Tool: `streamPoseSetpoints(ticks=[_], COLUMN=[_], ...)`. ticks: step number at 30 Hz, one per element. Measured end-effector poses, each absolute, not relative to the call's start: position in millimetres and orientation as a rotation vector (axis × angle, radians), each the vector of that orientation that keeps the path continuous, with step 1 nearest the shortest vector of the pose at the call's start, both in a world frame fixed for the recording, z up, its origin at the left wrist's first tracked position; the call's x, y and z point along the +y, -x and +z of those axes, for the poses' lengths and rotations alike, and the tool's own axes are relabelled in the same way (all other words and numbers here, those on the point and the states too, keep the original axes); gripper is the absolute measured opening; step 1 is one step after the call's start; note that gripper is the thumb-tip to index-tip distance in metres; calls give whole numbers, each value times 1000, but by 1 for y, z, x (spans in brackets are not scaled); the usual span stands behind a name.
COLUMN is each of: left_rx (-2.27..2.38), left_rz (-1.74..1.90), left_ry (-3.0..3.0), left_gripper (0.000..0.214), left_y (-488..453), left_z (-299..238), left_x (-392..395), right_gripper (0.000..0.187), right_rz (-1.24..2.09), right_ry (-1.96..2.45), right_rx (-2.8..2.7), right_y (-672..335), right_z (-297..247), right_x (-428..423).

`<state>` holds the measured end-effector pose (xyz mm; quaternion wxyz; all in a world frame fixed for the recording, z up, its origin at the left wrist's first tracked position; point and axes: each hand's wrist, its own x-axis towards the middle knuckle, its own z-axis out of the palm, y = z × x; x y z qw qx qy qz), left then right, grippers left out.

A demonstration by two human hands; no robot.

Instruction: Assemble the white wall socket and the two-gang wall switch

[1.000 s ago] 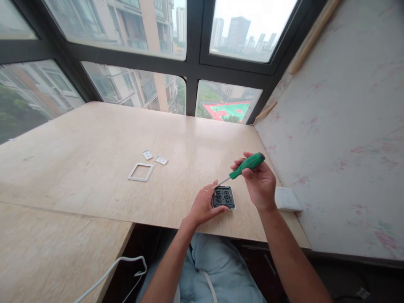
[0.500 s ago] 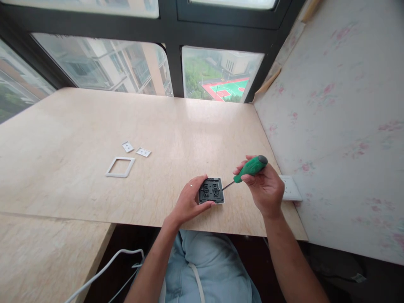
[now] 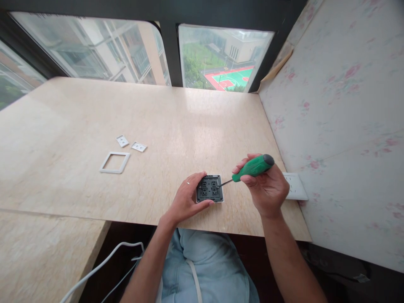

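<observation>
A square wall switch with a dark inner face and a pale edge lies on the counter. My left hand grips it from the left, thumb along the near edge and fingers at the far edge. In my right hand is a screwdriver with a green handle and grey end, held at a slant. Its thin shaft points down and left, and the tip is at the right side of the switch's dark face, by a small screw there.
A white square frame lies to the left, with two small white rocker covers behind it. At the right, a white wall socket sits against the flowered wall. A white cable hangs below the counter's front edge.
The screwdriver tip has moved left from the switch's right edge onto its dark face. My left hand keeps its hold. The camera view has tilted down slightly.
</observation>
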<state>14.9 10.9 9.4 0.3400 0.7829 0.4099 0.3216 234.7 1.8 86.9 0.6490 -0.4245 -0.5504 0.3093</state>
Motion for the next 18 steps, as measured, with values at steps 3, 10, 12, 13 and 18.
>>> streamPoseSetpoints(ticks=[3, 10, 12, 13, 18], left_rx=[1062, 1058, 1060, 1061, 1055], left_rz=[841, 859, 861, 860, 864], left_ry=[-2040, -2040, -2039, -2040, -2046], left_gripper=[77, 77, 77, 77, 77], left_y=[-15, -15, -15, -15, -14], left_z=[9, 7, 7, 8, 7], left_x=[11, 11, 11, 10, 10], right_gripper=[35, 35, 36, 36, 44], right_rz=[722, 727, 743, 752, 704], right_ry=[964, 954, 955, 955, 936], right_rx=[-1253, -1265, -1279, -1290, -1376], right_y=[-234, -237, -238, -238, -235], right_z=[86, 85, 84, 84, 88], right_x=[3, 2, 2, 1, 2])
